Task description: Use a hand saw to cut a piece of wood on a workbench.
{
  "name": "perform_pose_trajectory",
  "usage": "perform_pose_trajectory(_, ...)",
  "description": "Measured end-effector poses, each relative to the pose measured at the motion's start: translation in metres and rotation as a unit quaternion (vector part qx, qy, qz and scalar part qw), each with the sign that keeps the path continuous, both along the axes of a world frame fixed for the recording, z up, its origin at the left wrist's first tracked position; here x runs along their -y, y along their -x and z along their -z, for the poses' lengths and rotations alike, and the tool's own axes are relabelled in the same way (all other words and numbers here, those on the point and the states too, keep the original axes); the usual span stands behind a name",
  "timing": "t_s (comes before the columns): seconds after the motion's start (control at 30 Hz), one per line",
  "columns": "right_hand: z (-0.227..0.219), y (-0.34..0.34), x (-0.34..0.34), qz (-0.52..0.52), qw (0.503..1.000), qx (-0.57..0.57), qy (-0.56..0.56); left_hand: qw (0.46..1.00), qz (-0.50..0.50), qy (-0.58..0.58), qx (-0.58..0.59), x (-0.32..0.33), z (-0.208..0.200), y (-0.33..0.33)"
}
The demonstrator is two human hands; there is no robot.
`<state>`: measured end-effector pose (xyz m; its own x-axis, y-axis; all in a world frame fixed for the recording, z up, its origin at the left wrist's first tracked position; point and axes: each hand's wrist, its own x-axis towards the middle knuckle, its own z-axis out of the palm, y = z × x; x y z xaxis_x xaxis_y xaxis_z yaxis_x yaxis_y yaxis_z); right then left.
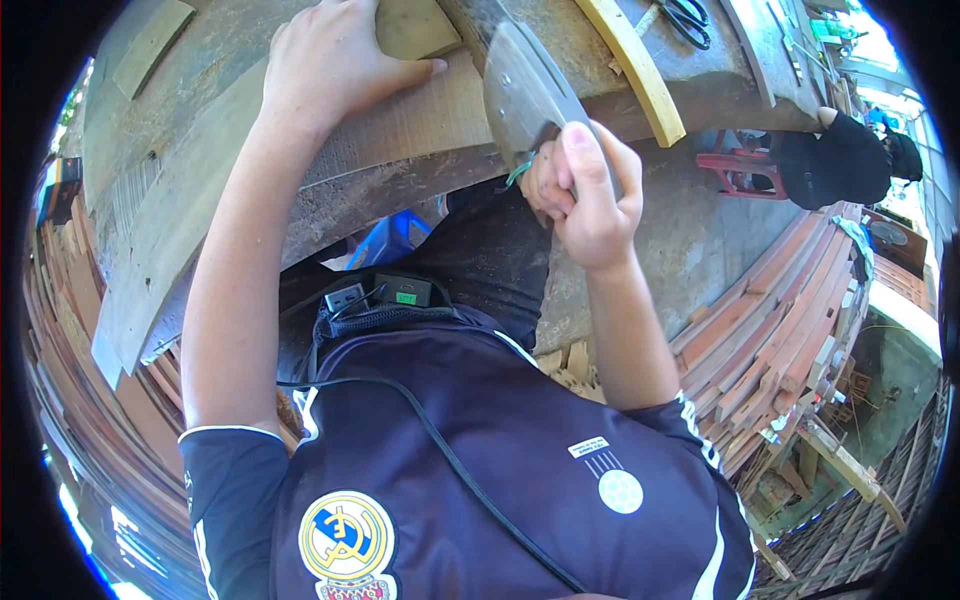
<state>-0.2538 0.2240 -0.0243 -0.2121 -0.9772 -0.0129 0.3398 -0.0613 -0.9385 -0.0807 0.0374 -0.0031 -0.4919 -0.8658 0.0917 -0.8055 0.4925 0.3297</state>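
My left hand (325, 60) lies on a wooden board (425, 110) on the workbench, its thumb stretched out to the right and its other fingers partly cut off by the upper edge. A short flat wood piece (415, 28) is just beyond the thumb. My right hand (590, 190) is closed round the handle of what looks like a hand saw (530, 85), with a wide grey metal blade and a dark straight back. The blade stands beside the board's right end; its far end is blurred and no teeth show. A green string (518, 170) hangs by the handle.
A yellowish wood strip (635, 70) projects over the bench edge, with black-handled scissors (688, 22) beyond it. Stacked reddish planks (775, 320) lie at the right, more planks (80, 340) at the left. A person in black (835, 160) is near a red stool (740, 172).
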Motion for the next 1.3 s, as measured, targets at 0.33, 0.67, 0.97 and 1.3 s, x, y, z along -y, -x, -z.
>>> perform_pose_trajectory(0.33, -0.026, 0.005, -0.122, 0.060, 0.959, -0.275, -0.019, 0.995, 0.060, 0.081, -0.014, 0.008, 0.014, -0.007)
perform_pose_trajectory(0.67, 0.002, 0.007, 0.020, 0.024, 0.992, -0.120, 0.002, 0.996, 0.026, 0.074, 0.037, 0.014, 0.023, -0.002)
perform_pose_trajectory(0.97, -0.048, -0.007, -0.017, 0.052, 0.944, -0.325, -0.032, 0.999, -0.028, -0.014, 0.037, 0.022, -0.007, 0.002)
perform_pose_trajectory(1.3, -0.051, 0.028, -0.134, 0.057, 0.972, -0.222, -0.048, 0.991, 0.059, 0.120, 0.019, 0.036, 0.031, -0.004)
